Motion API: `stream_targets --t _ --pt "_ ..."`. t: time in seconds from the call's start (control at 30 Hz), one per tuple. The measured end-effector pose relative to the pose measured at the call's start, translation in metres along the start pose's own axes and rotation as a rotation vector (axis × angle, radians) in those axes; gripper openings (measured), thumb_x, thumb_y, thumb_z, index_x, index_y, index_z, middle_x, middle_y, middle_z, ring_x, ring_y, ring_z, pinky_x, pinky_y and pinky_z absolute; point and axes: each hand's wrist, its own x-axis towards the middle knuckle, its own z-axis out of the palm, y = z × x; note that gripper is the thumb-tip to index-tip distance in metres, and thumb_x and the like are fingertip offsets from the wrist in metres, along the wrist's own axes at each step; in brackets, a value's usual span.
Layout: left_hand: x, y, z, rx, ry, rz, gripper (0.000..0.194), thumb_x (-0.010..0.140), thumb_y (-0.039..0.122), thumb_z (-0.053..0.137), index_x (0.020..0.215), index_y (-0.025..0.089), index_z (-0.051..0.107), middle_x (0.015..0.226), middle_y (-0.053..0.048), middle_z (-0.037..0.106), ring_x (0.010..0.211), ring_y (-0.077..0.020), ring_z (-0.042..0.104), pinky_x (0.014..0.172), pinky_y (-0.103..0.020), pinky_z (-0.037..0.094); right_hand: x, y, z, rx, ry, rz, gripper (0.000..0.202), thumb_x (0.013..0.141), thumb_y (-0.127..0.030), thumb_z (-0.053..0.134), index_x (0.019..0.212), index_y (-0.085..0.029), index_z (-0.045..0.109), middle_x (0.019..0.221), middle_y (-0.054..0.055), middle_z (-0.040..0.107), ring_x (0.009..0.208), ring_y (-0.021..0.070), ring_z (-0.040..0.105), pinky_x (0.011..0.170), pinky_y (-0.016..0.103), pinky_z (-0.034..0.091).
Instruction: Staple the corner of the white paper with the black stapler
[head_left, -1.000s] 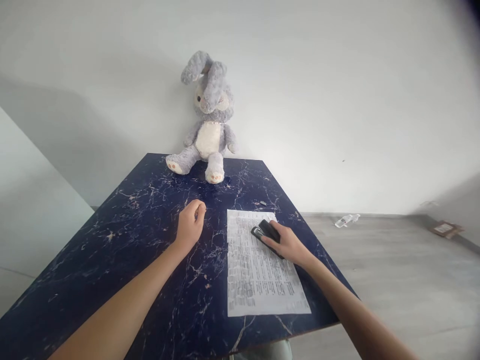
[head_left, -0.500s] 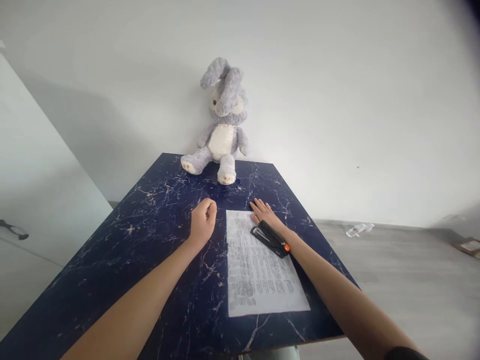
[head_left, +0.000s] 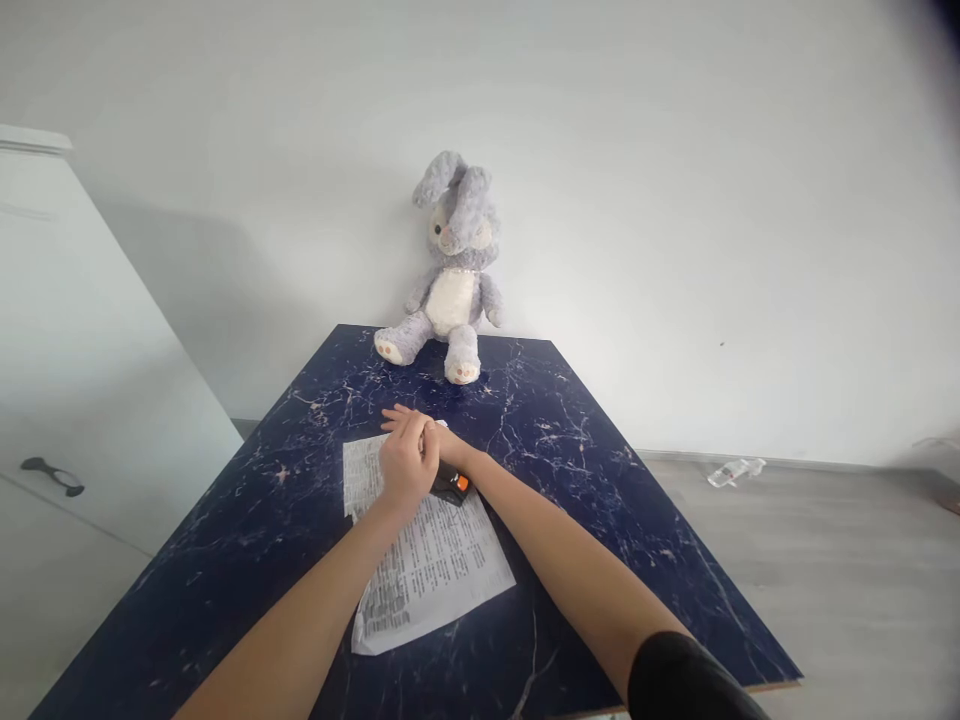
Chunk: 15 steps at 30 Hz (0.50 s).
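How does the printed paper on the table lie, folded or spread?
Spread: the paper shows printed lines either side of the left hand, which hides part of it, as does the stapler.

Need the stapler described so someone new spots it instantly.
Start at the dark blue, white-veined marbled table and find the white printed paper sheet on it. Over that sheet, between the fisted left hand and the right forearm, is the partly hidden black stapler. Its bright orange end sets it apart from sheet and table.

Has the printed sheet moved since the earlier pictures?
Yes, leftward: the printed sheet, previously mostly right of the seated plush rabbit in view, now reaches left past it.
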Motion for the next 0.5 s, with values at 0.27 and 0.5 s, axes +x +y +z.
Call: stream_targets --t 0.27,0.5 --pt "-0.003 0.013 0.000 -0.121 -0.138 0.025 0.027 0.107 0.025 0.039 0.085 0.022 0.053 0.081 -0.003 0.057 0.076 -0.0191 0.055 0.071 -0.032 0.041 -0.085 0.014 -0.018 0.254 0.000 -0.114 0.021 0.089 -0.011 0.058 0.100 -0.018 0.074 0.104 0.007 0.077 0.095 0.0200 0.070 0.088 0.030 0.055" --pt "-0.006 0.006 0.015 -0.065 -0.493 0.145 0.028 0.104 0.015 0.036 0.107 0.021 0.064 0.110 -0.009 0.068 0.106 -0.0244 0.062 0.098 -0.041 0.048 -0.138 0.036 -0.045 0.334 0.081 -0.042 0.030 0.100 -0.036 0.056 0.118 -0.023 0.076 0.127 0.010 0.074 0.131 0.0258 0.063 0.115 0.043 0.045"
